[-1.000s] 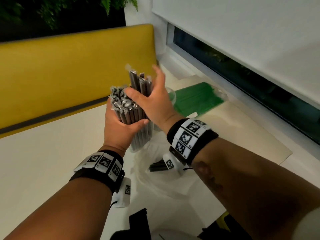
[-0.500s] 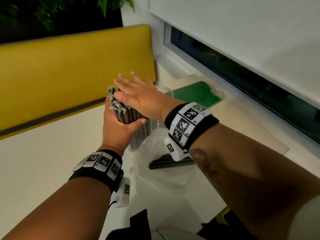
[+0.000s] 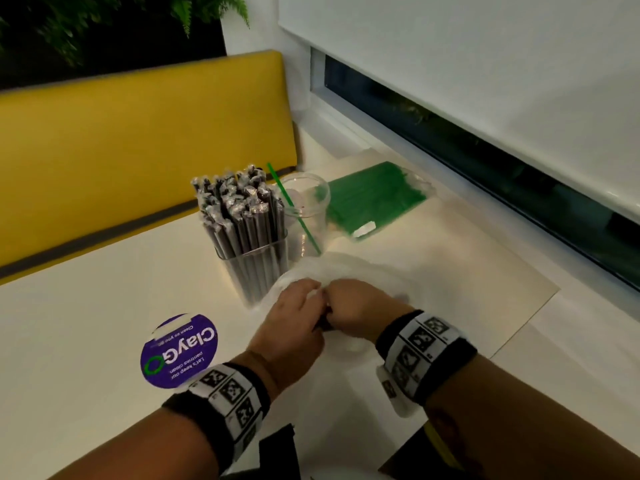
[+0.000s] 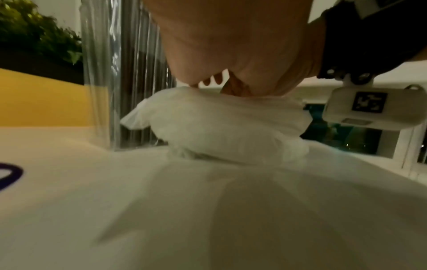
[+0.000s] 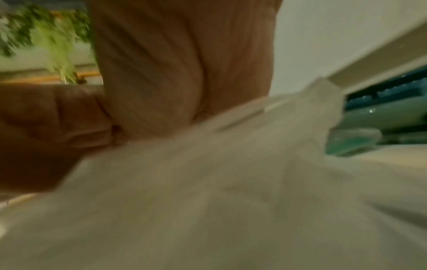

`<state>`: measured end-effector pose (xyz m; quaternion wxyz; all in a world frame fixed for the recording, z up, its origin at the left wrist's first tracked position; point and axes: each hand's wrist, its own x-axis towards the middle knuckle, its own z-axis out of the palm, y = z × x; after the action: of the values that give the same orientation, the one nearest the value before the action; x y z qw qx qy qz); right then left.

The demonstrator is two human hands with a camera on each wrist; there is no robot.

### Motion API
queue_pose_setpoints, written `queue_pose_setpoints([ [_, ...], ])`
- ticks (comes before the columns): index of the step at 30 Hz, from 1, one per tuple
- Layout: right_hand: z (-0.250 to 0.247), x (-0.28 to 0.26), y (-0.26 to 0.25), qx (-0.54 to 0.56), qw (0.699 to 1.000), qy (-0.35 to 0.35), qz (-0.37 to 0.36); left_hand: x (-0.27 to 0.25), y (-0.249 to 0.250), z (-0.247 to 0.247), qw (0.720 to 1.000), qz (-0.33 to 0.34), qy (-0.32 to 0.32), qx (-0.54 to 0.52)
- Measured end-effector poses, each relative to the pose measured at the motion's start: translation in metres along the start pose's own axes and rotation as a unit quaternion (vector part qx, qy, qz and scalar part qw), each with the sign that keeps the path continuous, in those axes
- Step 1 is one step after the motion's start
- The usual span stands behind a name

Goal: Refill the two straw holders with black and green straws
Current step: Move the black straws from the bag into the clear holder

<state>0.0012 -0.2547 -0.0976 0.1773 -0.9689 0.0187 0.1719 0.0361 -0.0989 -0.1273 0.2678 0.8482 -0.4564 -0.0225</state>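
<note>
On the white table point(image 3: 86, 306), a clear straw holder point(image 3: 254, 268) stood packed full of wrapped black straws point(image 3: 239, 209), their crimped wrapper ends bristling above its rim. Just beside it on the right stood a second clear holder point(image 3: 306, 206), which held a single green straw point(image 3: 292, 207) leaning at a slant. Behind that, toward the window, a clear packet of green straws point(image 3: 375, 199) lay flat on a beige mat point(image 3: 467, 271). Nearer the person, both hands met over a crumpled clear plastic bag point(image 3: 346, 268) that lay in front of the holders. The left hand point(image 3: 294, 327) had its fingers curled onto the plastic, and the right hand point(image 3: 360, 313) was bunched against it, knuckles touching, also gathering the bag; a small dark thing showed between them, too hidden to make out. In the left wrist view the bag point(image 4: 226, 124) appeared as a wadded white lump under the palms. A round purple sticker point(image 3: 180, 351) lay on the table to the left, printed "ClayGo" with the lines "Clean as you go" and "Let's keep our pantries clean", its lettering upside down to the wearer. A yellow bench back point(image 3: 138, 140) ran behind the table.
</note>
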Motion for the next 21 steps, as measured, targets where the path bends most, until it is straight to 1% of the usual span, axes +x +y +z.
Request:
queue_pose_setpoints([
  [1, 0.013, 0.004, 0.005, -0.007, 1.0, 0.023, -0.006, 0.0, -0.003, 0.006, 0.998, -0.049, -0.043, 0.019],
  [2, 0.023, 0.006, 0.009, -0.011, 0.999, 0.035, -0.005, 0.0, -0.005, 0.011, 0.992, -0.084, -0.081, 0.041],
  [3, 0.031, 0.008, 0.01, -0.016, 0.999, 0.046, -0.002, 0.001, -0.006, 0.014, 0.988, -0.101, -0.105, 0.054],
  [5, 0.043, 0.011, 0.011, -0.031, 0.996, 0.08, 0.007, 0.006, -0.007, 0.017, 0.985, -0.11, -0.125, 0.054],
  [8, 0.052, 0.015, 0.009, -0.044, 0.993, 0.108, 0.009, 0.009, -0.014, 0.019, 0.984, -0.13, -0.114, 0.043],
  [11, 0.061, 0.016, 0.011, -0.085, 0.991, 0.097, -0.03, 0.009, -0.022, 0.017, 0.982, -0.166, -0.083, 0.01],
  [12, 0.064, 0.016, 0.013, -0.097, 0.99, 0.094, -0.032, 0.008, -0.024, 0.017, 0.982, -0.171, -0.08, 0.017],
  [14, 0.066, 0.015, 0.015, -0.11, 0.989, 0.093, -0.024, 0.003, -0.025, 0.017, 0.981, -0.17, -0.08, 0.036],
  [17, 0.063, 0.012, 0.011, -0.141, 0.984, 0.09, -0.064, -0.004, -0.023, 0.022, 0.98, -0.175, -0.095, 0.024],
  [19, 0.06, 0.011, 0.005, -0.141, 0.986, 0.071, -0.047, -0.005, -0.025, 0.025, 0.977, -0.18, -0.113, -0.006],
  [21, 0.059, 0.012, 0.001, -0.144, 0.988, 0.057, -0.027, -0.002, -0.027, 0.024, 0.979, -0.162, -0.119, -0.016],
])
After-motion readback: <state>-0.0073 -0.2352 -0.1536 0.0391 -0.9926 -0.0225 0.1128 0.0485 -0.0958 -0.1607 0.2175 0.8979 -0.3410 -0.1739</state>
